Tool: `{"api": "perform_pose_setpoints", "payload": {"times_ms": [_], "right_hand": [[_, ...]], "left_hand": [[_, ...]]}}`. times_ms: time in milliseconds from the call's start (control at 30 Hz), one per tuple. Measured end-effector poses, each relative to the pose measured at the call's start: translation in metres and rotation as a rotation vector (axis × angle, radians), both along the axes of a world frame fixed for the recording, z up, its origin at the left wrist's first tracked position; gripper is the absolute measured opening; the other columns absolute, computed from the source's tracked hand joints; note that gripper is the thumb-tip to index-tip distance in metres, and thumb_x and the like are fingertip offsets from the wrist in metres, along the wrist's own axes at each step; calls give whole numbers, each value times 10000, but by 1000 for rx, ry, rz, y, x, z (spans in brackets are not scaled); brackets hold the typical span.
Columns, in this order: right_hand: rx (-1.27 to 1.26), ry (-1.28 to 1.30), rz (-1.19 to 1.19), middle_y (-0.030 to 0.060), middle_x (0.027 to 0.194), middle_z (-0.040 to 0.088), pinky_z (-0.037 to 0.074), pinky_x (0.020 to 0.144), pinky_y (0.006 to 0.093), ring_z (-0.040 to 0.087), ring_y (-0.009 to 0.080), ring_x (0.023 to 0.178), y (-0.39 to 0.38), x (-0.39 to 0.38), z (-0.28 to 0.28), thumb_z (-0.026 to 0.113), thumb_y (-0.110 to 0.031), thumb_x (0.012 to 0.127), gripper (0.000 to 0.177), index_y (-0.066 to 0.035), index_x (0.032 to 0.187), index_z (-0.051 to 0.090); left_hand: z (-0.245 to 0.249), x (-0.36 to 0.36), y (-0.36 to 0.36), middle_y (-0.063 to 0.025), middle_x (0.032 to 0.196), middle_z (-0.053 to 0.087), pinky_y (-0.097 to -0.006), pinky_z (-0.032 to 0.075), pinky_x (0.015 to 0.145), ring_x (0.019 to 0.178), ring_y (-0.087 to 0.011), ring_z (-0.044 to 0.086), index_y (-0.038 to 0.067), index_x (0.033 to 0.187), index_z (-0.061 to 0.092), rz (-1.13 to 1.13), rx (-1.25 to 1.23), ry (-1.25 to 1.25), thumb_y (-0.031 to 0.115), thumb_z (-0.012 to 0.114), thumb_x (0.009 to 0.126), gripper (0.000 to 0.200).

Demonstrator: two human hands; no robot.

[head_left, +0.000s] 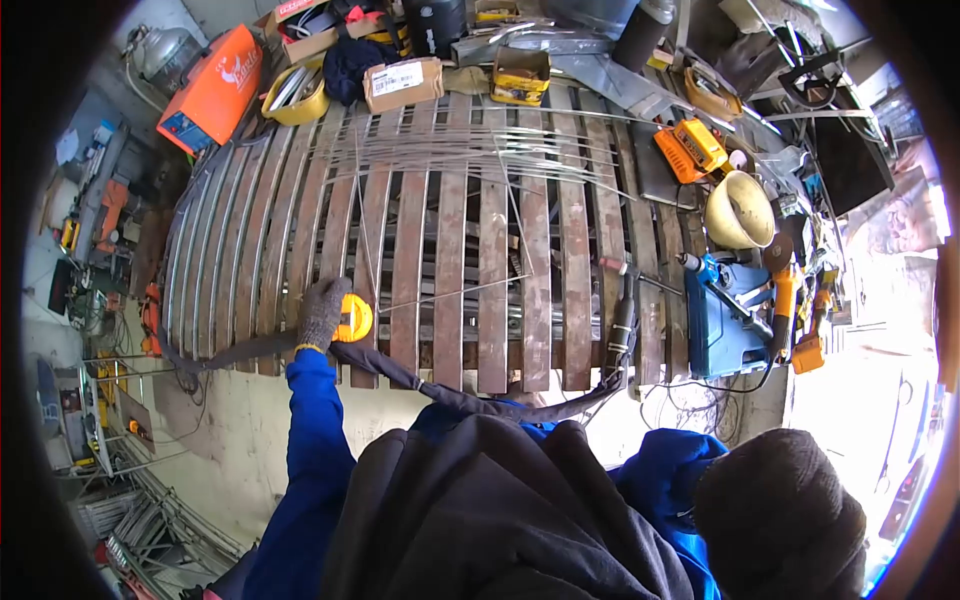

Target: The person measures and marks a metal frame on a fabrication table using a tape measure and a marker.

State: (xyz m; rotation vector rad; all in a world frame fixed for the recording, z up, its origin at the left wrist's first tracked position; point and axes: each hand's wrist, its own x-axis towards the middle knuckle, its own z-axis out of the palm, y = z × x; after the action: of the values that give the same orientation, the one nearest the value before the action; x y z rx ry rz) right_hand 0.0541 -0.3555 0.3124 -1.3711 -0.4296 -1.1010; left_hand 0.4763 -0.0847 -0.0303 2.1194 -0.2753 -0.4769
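Observation:
My left hand, in a grey knitted glove, is closed around a yellow tape measure at the near edge of the slatted metal bench. Beside it, thin rods lie in an angular outline on the slats. A dark sleeved hose runs along the front edge to a torch. Close to the camera at lower right, a large dark knitted shape at the end of a blue sleeve looks like my right hand in a glove; its fingers cannot be made out.
Thin rods lie across the far slats. An orange welding machine, cardboard box and yellow bins line the back. At right are a charger, a cream bowl-like thing, a blue case and a yellow grinder.

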Motion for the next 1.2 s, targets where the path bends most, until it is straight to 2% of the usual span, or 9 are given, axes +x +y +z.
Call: {"api": "perform_pose_setpoints", "payload": {"times_ms": [67, 133, 367, 467, 533, 700, 800, 933, 1200], "right_hand": [[57, 15, -12, 80, 768, 567, 401, 491, 256, 489, 130, 528, -6, -2, -8, 588, -124, 986, 124, -5, 1013, 608], [160, 53, -36, 86, 772, 570, 401, 491, 257, 491, 134, 526, -13, -2, -22, 588, -116, 982, 116, -4, 1002, 608], [417, 363, -280, 107, 785, 582, 403, 494, 260, 497, 148, 522, -7, 16, -92, 592, -89, 970, 93, 2, 962, 608], [358, 504, -435, 119, 881, 615, 416, 515, 250, 540, 147, 557, -3, 17, -111, 589, -122, 1002, 177, 38, 1068, 625], [304, 518, -458, 114, 890, 613, 422, 515, 256, 558, 151, 573, -3, 21, -112, 586, -101, 994, 163, 39, 1069, 625], [230, 337, -355, 136, 923, 637, 456, 553, 265, 588, 163, 613, -35, -13, -57, 607, -116, 982, 198, 49, 1091, 627], [26, 78, -118, 137, 927, 640, 459, 565, 268, 592, 165, 624, -35, -33, 7, 611, -123, 981, 205, 46, 1097, 628], [-123, 25, -58, 138, 933, 644, 463, 581, 272, 597, 168, 637, -20, -36, 46, 615, -133, 980, 215, 42, 1104, 629], [-162, 26, -147, 142, 944, 651, 472, 612, 281, 608, 173, 665, -5, -35, 56, 623, -153, 978, 234, 34, 1118, 631]], "left_hand": [[-2, 13, 5, -173, 1002, 725, -421, 543, 814, 917, -343, 692, 38, 1093, 700, -155, 193, -249, 422, 673, 882, 440], [43, 12, -7, -210, 1114, 719, -436, 534, 889, 1015, -375, 693, 34, 1151, 685, -110, 340, -248, 505, 669, 864, 552], [25, 81, 22, -210, 1089, 730, -461, 531, 914, 1026, -356, 707, 33, 1112, 713, 124, 368, -240, 645, 682, 826, 677], [34, 74, 21, -210, 1070, 733, -484, 533, 900, 1018, -373, 707, 57, 1108, 715, 207, 296, -157, 662, 665, 831, 667], [22, 80, 26, -212, 1072, 730, -503, 529, 897, 1025, -394, 699, 78, 1100, 716, 179, 530, -392, 690, 626, 847, 668], [26, 84, 34, -244, 1141, 702, -515, 511, 917, 1094, -442, 656, 81, 1108, 711, 166, 517, -399, 680, 593, 876, 653], [35, 164, 94, -238, 1201, 675, -512, 500, 933, 1109, -423, 641, 67, 1166, 685, 127, 612, -915, 567, 594, 920, 565], [176, 204, 164, -233, 1195, 673, -504, 500, 936, 1098, -413, 641, 60, 1180, 669, 420, 549, -868, 557, 590, 924, 565], [196, 184, 166, -223, 1183, 669, -489, 500, 942, 1075, -392, 642, 45, 1207, 639, 401, 461, -761, 538, 583, 933, 566]]}}
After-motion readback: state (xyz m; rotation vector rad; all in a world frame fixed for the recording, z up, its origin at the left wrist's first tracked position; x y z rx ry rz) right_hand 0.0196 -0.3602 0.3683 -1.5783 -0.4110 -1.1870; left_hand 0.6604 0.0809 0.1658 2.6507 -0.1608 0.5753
